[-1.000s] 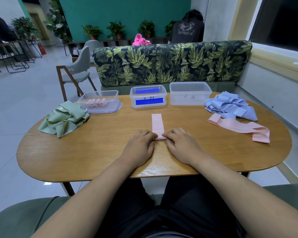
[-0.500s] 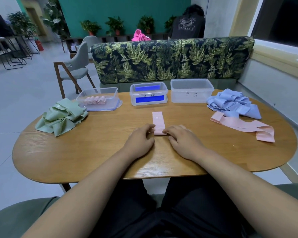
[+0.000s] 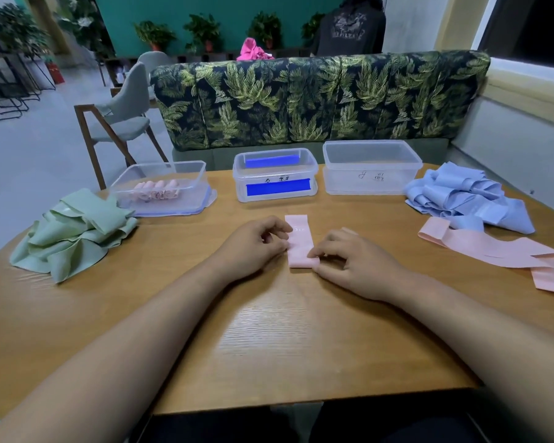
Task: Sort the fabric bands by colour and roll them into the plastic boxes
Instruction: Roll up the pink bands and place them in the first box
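My left hand (image 3: 253,247) and right hand (image 3: 355,266) grips pinch the near end of the pink band (image 3: 299,243) so it rolls tight.

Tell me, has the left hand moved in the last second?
Yes. The left hand has gone forward along the pink band, nearer the middle box.

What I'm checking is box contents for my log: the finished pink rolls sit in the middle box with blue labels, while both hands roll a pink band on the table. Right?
Wrong box: the head view shows the pink rolls in the left box, not the middle box. The left hand and right hand do roll a pink band on the table.
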A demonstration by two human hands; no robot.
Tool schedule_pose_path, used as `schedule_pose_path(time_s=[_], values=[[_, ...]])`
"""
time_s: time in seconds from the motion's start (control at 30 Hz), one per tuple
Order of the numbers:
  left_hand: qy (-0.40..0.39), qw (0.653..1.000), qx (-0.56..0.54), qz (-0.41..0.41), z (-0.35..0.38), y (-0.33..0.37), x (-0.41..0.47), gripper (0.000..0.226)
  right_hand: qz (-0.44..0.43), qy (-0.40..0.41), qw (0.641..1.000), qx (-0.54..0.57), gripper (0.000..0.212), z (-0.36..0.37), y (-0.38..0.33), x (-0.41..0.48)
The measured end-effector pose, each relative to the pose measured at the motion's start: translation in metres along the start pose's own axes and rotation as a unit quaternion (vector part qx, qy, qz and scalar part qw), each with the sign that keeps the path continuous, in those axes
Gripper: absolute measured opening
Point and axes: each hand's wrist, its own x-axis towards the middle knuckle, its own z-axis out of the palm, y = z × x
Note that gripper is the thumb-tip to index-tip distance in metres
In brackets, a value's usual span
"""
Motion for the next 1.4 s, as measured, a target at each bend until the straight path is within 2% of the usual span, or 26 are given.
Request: schedule_pose_path(time_s=[0.17,0.3,0.4,0.6,0.73,0.97,1.1,1.2,1.3,1.4], values=[[-0.052,0.992,0.057,0.105,-0.007,-0.011,0.025,0.015,-0.072,-0.041,0.994,-0.069,0.027,-0.009,0.015,0.023],[-0.103,0.964,0.153,0.19,-0.014,-0.022,0.046,0.028,-0.138,-0.082,0.984,-0.073,0.026,-0.02,0.022,0.046],[-0.13,0.952,0.189,0.2,-0.015,-0.03,0.06,0.037,-0.16,-0.104,0.98,-0.05,0.021,-0.023,0.027,0.058],[-0.107,0.952,0.206,0.201,-0.012,-0.035,0.063,0.04,-0.168,-0.055,0.984,-0.013,0.015,-0.012,0.031,0.049],[-0.11,0.952,0.211,0.192,-0.011,-0.035,0.063,0.04,-0.18,-0.055,0.982,0.006,0.011,-0.015,0.028,0.045],[-0.096,0.95,0.207,0.213,-0.012,-0.033,0.06,0.04,-0.174,-0.08,0.981,0.021,0.016,-0.014,0.032,0.047],[-0.061,0.942,0.181,0.276,-0.013,-0.027,0.05,0.019,-0.191,-0.067,0.978,-0.043,0.025,-0.016,0.031,0.048],[-0.081,0.949,0.124,0.28,-0.014,-0.017,0.032,0.009,-0.204,-0.05,0.974,-0.086,0.023,-0.015,0.031,0.048],[-0.13,0.939,0.123,0.293,-0.01,-0.014,0.024,0.01,-0.175,-0.034,0.981,-0.076,0.019,-0.013,0.03,0.047],[-0.131,0.946,0.118,0.271,-0.008,-0.016,0.027,0.015,-0.124,-0.014,0.992,-0.015,0.013,-0.012,0.033,0.048]])
